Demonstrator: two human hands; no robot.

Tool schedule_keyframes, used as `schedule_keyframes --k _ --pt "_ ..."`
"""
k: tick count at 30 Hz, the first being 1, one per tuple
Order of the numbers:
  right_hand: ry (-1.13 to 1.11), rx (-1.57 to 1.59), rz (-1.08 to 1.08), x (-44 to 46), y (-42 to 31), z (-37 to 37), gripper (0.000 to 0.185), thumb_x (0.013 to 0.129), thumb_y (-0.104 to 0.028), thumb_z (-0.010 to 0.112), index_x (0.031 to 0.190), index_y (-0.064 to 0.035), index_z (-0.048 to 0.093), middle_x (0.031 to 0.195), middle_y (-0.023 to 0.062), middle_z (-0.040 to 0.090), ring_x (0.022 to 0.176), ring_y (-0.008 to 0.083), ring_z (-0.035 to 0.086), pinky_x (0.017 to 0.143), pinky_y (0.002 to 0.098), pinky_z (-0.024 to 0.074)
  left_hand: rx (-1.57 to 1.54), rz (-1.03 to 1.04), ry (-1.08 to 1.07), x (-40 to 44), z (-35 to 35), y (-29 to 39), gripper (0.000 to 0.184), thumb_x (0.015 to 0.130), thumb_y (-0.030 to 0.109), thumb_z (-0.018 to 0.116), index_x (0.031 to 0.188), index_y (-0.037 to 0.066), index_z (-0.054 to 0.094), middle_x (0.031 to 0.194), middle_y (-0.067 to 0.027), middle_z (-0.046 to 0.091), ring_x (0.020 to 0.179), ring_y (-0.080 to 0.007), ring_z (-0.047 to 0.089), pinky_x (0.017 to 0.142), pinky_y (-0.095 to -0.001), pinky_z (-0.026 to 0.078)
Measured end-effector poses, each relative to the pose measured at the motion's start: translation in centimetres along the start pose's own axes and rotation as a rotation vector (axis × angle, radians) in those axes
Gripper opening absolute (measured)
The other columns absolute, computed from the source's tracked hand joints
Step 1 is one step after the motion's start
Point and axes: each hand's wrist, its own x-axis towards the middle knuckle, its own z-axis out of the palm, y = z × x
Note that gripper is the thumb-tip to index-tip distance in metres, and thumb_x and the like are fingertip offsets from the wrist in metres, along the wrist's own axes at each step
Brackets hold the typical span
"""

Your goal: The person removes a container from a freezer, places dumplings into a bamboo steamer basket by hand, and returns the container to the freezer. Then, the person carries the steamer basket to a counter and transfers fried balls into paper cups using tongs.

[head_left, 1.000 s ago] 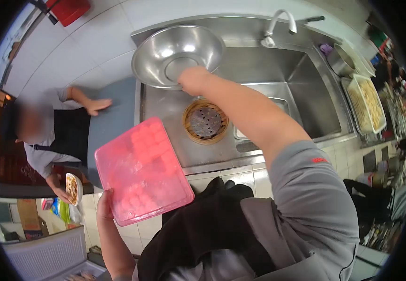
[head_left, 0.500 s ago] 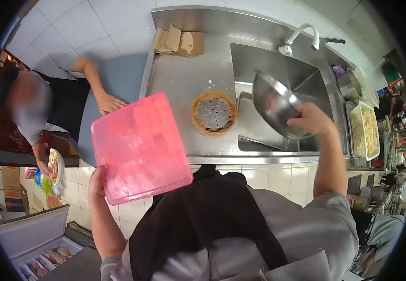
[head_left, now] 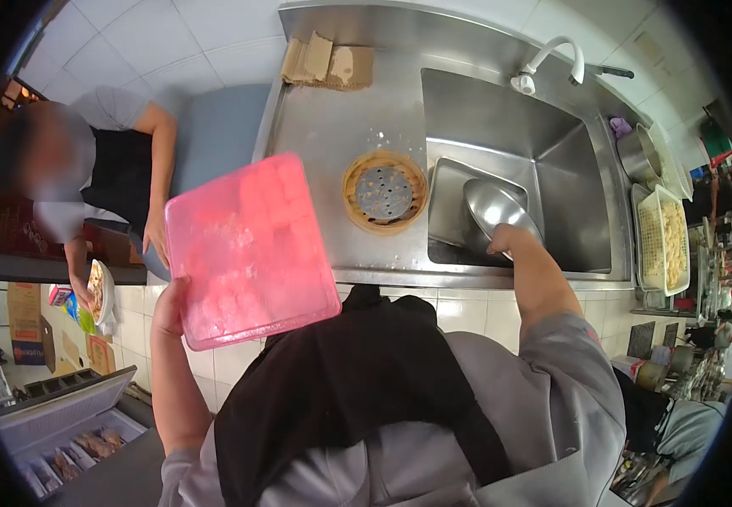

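Observation:
My left hand [head_left: 172, 308] grips the left edge of a pink lidded plastic container [head_left: 256, 253], held tilted left of the counter. Rounded lumps show through its translucent top. Down in the sink, my right hand [head_left: 511, 240] is closed on the rim of a shiny metal bowl [head_left: 493, 203]. That bowl leans over a rectangular metal tray [head_left: 446, 198] lying in the sink. Between my hands, a round bamboo steamer [head_left: 419, 182] with a perforated metal plate [head_left: 383, 193] inside rests on the steel counter.
Torn cardboard [head_left: 328, 66] lies at the counter's back left. A white faucet [head_left: 556, 55] arches over the sink [head_left: 569, 194]. To the right stand a metal pot [head_left: 638, 154] and a pale basket [head_left: 652, 245] of food. A co-worker [head_left: 121, 160] stands left, near an open freezer [head_left: 70, 422].
My right hand has lowered the metal bowl toward the front of the sink, onto or over the tray. The pink container has shifted slightly upward in view. The co-worker's arm has drawn back.

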Motion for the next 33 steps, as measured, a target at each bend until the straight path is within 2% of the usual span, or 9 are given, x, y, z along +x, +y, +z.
schedule_keyframes --k 2,4,6,8,11,14,26,30,33 --pt "0.084 -0.178 -0.119 2.0 0.1 0.2 0.04 0.079 -0.036 0.068 0.106 -0.0064 0.073 0.097 0.0175 0.072 0.094 0.0336 0.069 0.084 0.044 0.0539 -0.011 -0.001 -0.011 0.4 -0.5 -0.1 0.053 0.091 0.027 0.061 0.134 -0.002 0.049 0.127 -0.0135 0.06 0.114 -0.0265 0.06 0.098 -0.0387 0.049" --pt "0.709 0.472 -0.068 -4.2 -5.1 -4.9 0.037 0.081 -0.03 0.069 0.11 -0.0072 0.069 0.091 0.0146 0.072 0.085 0.0303 0.07 0.076 0.0416 0.0555 -0.016 -0.007 -0.012 0.8 -0.9 -0.5 0.054 0.091 0.027 0.062 0.134 -0.002 0.049 0.128 -0.0132 0.059 0.114 -0.0263 0.059 0.099 -0.0385 0.049" --pt "0.943 0.881 -0.248 -10.3 -11.0 -8.7 0.035 0.082 -0.028 0.071 0.111 -0.0089 0.066 0.087 0.0116 0.07 0.077 0.0292 0.069 0.067 0.0391 0.0559 -0.008 -0.001 -0.019 0.6 -0.2 -0.4 0.052 0.093 0.028 0.058 0.136 0.0 0.048 0.128 -0.0126 0.059 0.115 -0.0249 0.059 0.098 -0.0372 0.049" --pt "0.917 0.654 -0.399 -15.9 -16.1 -11.5 0.041 0.079 -0.034 0.076 0.11 -0.0095 0.067 0.088 0.0103 0.068 0.074 0.0294 0.068 0.062 0.038 0.0557 0.011 0.014 -0.006 0.6 -0.1 -0.6 0.05 0.095 0.027 0.056 0.136 0.0 0.049 0.128 -0.0121 0.059 0.114 -0.0238 0.06 0.098 -0.0364 0.049" --pt "1.145 0.381 -0.46 -15.5 -20.4 -11.0 0.041 0.076 -0.039 0.079 0.105 -0.0112 0.069 0.088 0.0098 0.067 0.073 0.0304 0.068 0.063 0.0388 0.0557 0.039 0.046 0.02 1.0 -0.7 -0.6 0.048 0.094 0.024 0.057 0.135 0.0 0.05 0.126 -0.0113 0.06 0.112 -0.0229 0.06 0.097 -0.0356 0.049" --pt "1.208 0.389 -0.353 -13.0 -20.9 -11.6 0.04 0.076 -0.043 0.078 0.098 -0.0106 0.071 0.09 0.0099 0.067 0.074 0.0299 0.068 0.064 0.0405 0.0556 0.046 0.069 0.0 1.1 0.0 0.2 0.049 0.092 0.019 0.058 0.136 -0.002 0.049 0.125 -0.0106 0.059 0.111 -0.0217 0.059 0.095 -0.0344 0.049" --pt "1.145 0.481 -0.104 -4.4 -19.8 -23.7 0.044 0.085 -0.049 0.068 0.1 -0.0073 0.07 0.091 0.013 0.071 0.083 0.0316 0.069 0.074 0.042 0.0541 0.249 0.197 0.005 5.1 8.6 2.5 0.051 0.091 0.019 0.061 0.136 0.0 0.05 0.119 -0.0092 0.062 0.105 -0.0175 0.06 0.089 -0.0312 0.049" --pt "0.593 0.715 -0.302 -6.8 -21.2 -21.4 0.042 0.087 -0.041 0.068 0.107 -0.0039 0.067 0.085 0.0115 0.073 0.075 0.0243 0.069 0.067 0.0374 0.0546 0.439 0.323 0.115 6.6 11.6 1.4 0.053 0.091 0.023 0.062 0.137 -0.001 0.05 0.117 -0.0093 0.064 0.104 -0.0159 0.06 0.09 -0.0297 0.048" --pt "0.518 1.163 -0.271 -6.7 -21.0 -19.9 0.037 0.087 -0.033 0.071 0.103 -0.0003 0.066 0.083 0.0097 0.071 0.07 0.0165 0.068 0.059 0.0321 0.053 0.621 0.429 0.214 8.4 13.3 0.8 0.058 0.089 0.031 0.063 0.136 -0.002 0.05 0.118 -0.0172 0.066 0.107 -0.0262 0.063 0.094 -0.0331 0.047"
